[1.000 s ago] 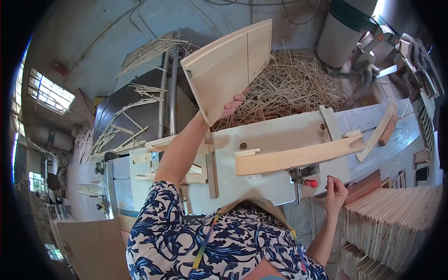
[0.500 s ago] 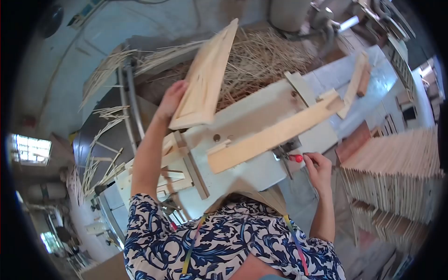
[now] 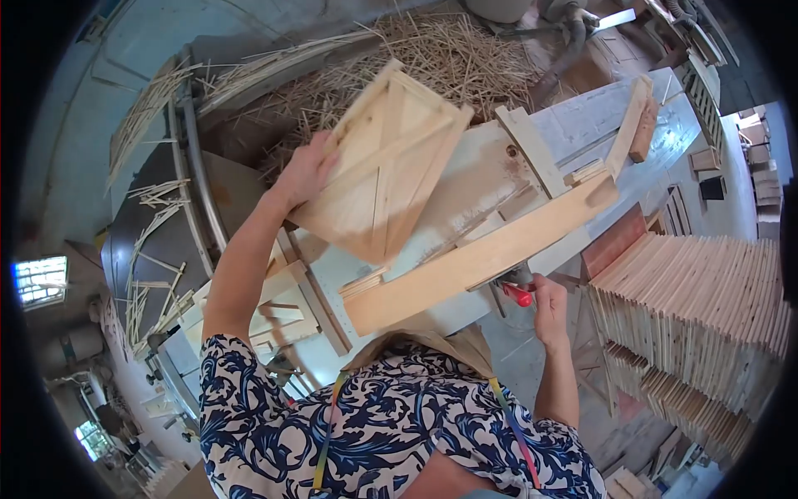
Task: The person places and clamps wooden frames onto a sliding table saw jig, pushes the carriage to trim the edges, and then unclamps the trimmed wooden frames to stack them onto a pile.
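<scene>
My left hand [image 3: 311, 172] grips the left edge of a wooden panel [image 3: 403, 158], whose face with crossed battens is turned toward me. The panel is tilted above the pale work board [image 3: 474, 183]. On that board lies a long curved wooden piece [image 3: 482, 258] with small strips at both ends. At the near edge of the curved piece is a clamp with a red handle [image 3: 517, 294]. My right hand [image 3: 549, 304] is closed just right of the red handle; whether its fingers hold part of the clamp is hidden.
A pile of thin wood offcuts [image 3: 457, 62] lies beyond the board. Stacked wooden panels [image 3: 690, 291] stand at the right. More strips lie on a dark surface [image 3: 150, 237] at the left, beside a metal rail [image 3: 201, 175]. A curved offcut [image 3: 632, 125] rests on the metal table.
The panel has turned over from its plain face to its battened face and come down nearer the board. My right hand has moved in beside the red handle. The view has shifted.
</scene>
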`<state>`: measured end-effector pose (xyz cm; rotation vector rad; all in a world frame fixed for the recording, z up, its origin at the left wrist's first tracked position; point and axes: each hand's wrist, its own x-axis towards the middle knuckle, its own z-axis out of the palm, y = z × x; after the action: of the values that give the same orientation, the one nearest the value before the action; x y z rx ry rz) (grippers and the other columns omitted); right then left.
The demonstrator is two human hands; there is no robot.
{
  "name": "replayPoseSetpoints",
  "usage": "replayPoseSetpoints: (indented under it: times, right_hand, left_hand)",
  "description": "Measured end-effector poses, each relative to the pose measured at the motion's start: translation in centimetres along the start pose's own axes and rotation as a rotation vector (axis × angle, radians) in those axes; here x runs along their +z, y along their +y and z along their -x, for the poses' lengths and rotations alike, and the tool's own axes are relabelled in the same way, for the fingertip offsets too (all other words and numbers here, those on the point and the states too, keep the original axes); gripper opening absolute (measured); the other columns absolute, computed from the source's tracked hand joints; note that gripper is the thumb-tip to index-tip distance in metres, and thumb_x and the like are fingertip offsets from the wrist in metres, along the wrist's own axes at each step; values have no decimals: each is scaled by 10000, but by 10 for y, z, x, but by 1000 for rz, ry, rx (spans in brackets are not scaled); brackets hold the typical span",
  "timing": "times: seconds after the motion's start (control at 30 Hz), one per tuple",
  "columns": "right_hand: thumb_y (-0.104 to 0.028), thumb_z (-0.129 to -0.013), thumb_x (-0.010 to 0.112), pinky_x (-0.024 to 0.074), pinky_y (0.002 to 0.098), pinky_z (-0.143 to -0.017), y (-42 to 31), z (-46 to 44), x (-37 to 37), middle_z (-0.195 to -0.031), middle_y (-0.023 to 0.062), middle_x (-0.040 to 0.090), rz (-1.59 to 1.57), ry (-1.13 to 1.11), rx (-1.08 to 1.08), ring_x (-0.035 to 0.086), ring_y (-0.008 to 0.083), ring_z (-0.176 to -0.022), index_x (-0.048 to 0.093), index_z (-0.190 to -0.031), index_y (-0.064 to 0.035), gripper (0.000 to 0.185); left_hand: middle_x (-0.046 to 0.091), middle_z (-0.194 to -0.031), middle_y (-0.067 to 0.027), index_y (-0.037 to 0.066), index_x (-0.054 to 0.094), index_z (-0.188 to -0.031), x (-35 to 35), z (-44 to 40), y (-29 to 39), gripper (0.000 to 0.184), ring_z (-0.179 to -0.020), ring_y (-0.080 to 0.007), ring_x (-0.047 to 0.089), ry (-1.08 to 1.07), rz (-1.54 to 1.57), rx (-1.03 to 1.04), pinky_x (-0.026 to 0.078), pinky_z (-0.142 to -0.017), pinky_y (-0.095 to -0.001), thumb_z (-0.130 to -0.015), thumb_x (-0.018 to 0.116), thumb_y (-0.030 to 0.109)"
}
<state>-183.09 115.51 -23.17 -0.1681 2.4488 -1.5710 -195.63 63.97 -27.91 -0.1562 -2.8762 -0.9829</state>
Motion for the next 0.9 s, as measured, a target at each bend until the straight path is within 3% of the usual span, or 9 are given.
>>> replayPoseSetpoints:
  times: [0.1, 0.27, 0.4, 0.5, 0.53, 0.63, 0.9]
  right_hand:
    - [-405, -1064, 471, 474, 365, -633, 7, -4, 5, -729, 137, 602, -15, -93, -159, 598, 304, -660, 633, -912, 59, 514]
    - [-477, -1035, 486, 438, 415, -594, -21, -13, 10, -691, 147, 543, 42, -35, -197, 539, 356, -615, 604, -824, 29, 561]
    - [-391, -989, 591, 443, 424, -579, -44, -20, 7, -690, 149, 560, 140, -72, -292, 566, 344, -628, 611, -800, 2, 436]
    - [-266, -908, 690, 465, 410, -559, -46, -13, 2, -680, 142, 584, 296, -121, -253, 589, 330, -624, 645, -812, -18, 269]
    - [-266, -908, 690, 465, 410, -559, -48, -12, 1, -680, 142, 584, 291, -112, -247, 589, 330, -624, 645, -812, -18, 269]
    - [-94, -878, 666, 460, 390, -566, -57, -11, 1, -687, 126, 584, 284, -113, -246, 572, 311, -615, 701, -917, -13, 97]
    - [-103, -857, 691, 494, 417, -575, -58, 14, -7, -709, 123, 627, 338, -64, -267, 592, 308, -627, 711, -998, -13, 168]
  left_hand:
    - [676, -1086, -298, 28, 472, -1366, 25, -1, 15, 436, -1033, -491, 631, -278, 0, -112, 512, -889, -502, -1018, 602, 256]
    - [677, -1075, -297, 7, 488, -1311, 60, -16, 21, 397, -994, -480, 651, -308, -121, -11, 517, -869, -539, -1016, 587, 254]
    - [679, -1059, -282, -7, 559, -1192, 91, -36, 21, 322, -970, -471, 657, -135, -148, 199, 528, -853, -537, -1001, 604, 249]
    - [687, -991, -272, -21, 612, -1061, 108, -40, 39, 278, -942, -473, 659, -236, -92, -6, 527, -839, -540, -984, 626, 246]
    - [687, -991, -272, -21, 612, -1061, 111, -41, 45, 278, -942, -473, 659, -243, -95, 1, 527, -839, -540, -984, 626, 246]
    - [690, -927, -270, -36, 638, -982, 114, -46, 60, 275, -917, -476, 661, -296, -129, -110, 523, -831, -543, -974, 638, 240]
    - [694, -880, -272, -29, 663, -936, 142, -85, 65, 309, -890, -466, 668, -266, -138, -37, 526, -806, -517, -947, 671, 280]
